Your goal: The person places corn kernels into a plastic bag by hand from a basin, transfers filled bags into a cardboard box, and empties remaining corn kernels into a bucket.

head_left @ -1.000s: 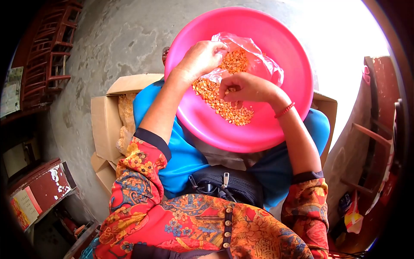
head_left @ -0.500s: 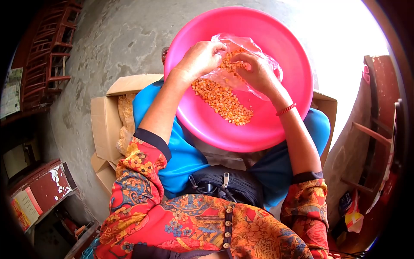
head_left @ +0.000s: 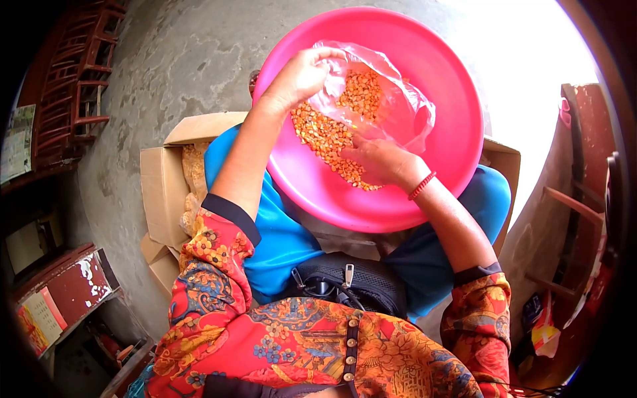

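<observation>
A clear plastic bag [head_left: 406, 99] lies in a wide pink basin [head_left: 434, 60], its mouth spread toward me and corn kernels [head_left: 361, 93] inside it. My left hand [head_left: 302, 78] pinches the bag's rim on the left side and holds it up. Loose corn kernels [head_left: 325, 139] form a strip on the basin floor below the bag mouth. At the right end of that strip my right hand [head_left: 385, 159] reaches down, thumb and fingers apart, touching the kernels. Its palm side is hidden.
The basin rests over my lap, above a cardboard box [head_left: 162, 196] with tan contents. A black pouch [head_left: 352, 282] sits at my waist. Wooden chairs [head_left: 73, 86] stand at far left, a reddish cabinet [head_left: 66, 285] at lower left, and wooden furniture [head_left: 587, 146] at right.
My right hand has moved off the bag, down and toward me, to the loose kernels. My left hand has shifted slightly up and left, and the bag mouth is wider.
</observation>
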Demonstrator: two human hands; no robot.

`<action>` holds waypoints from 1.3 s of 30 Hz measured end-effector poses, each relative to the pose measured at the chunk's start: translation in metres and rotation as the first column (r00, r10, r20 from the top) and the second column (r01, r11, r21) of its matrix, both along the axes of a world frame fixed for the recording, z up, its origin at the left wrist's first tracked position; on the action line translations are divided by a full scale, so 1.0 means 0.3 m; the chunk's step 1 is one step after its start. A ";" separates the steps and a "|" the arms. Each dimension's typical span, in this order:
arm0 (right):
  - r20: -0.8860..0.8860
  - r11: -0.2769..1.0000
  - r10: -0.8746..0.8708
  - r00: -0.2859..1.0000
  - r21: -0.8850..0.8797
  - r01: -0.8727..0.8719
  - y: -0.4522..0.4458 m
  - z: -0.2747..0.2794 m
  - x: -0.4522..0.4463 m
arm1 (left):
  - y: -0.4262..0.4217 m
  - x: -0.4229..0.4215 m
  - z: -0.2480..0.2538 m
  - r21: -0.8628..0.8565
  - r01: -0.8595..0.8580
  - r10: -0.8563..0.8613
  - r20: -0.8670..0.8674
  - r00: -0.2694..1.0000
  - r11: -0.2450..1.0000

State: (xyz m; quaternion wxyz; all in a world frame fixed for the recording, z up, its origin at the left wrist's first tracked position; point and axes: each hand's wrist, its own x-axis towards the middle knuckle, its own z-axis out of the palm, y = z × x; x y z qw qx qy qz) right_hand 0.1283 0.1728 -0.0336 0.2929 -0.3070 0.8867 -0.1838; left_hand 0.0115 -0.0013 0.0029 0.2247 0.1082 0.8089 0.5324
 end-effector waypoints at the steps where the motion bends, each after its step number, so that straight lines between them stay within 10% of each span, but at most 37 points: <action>1: 0.000 1.000 0.000 1.000 0.000 0.000 -0.006 -0.002 0.005 | -0.002 -0.008 0.002 0.286 -0.118 0.076 0.156 0.985 0.951; 6: 0.180 0.982 0.171 0.969 0.044 -0.182 -0.022 0.011 0.017 | -0.012 -0.036 -0.013 0.375 -0.258 0.238 0.101 0.966 0.890; 13: 0.550 0.998 0.065 0.833 -0.015 -0.068 -0.022 0.012 -0.029 | 0.004 -0.002 0.016 0.356 -0.021 -0.011 0.087 0.996 0.934; 15: 0.530 0.983 0.154 0.834 -0.164 -0.078 -0.001 -0.028 -0.043 | 0.000 0.001 0.013 -0.125 0.057 -0.080 -0.189 0.979 0.990; 21: 0.654 0.840 -0.070 0.753 -0.369 0.398 0.062 0.158 -0.120 | -0.014 -0.004 -0.040 -0.281 -0.016 -0.120 -0.461 0.879 0.960; 24: 0.544 0.664 -0.285 0.790 -0.483 0.572 0.091 0.177 -0.147 | -0.010 -0.002 -0.018 -0.301 -0.018 -0.106 -0.389 0.915 0.954; 27: -0.232 0.718 -0.566 0.791 -0.610 0.335 0.100 0.128 -0.152 | -0.009 0.002 -0.012 -0.340 -0.019 -0.115 -0.369 0.922 0.940; 34: -0.525 0.923 -0.339 0.781 -0.346 0.168 0.083 0.056 -0.078 | -0.013 -0.008 -0.001 -0.334 -0.057 -0.058 -0.324 0.944 0.941; 36: -0.434 0.961 -0.262 0.862 -0.035 0.274 0.100 0.026 -0.078 | -0.020 -0.013 -0.021 -0.305 -0.066 -0.052 -0.364 0.930 0.950; 39: -0.380 0.938 -0.335 0.862 -0.221 0.267 0.120 0.036 -0.104 | -0.023 -0.023 -0.036 -0.255 -0.089 -0.034 -0.443 0.896 0.963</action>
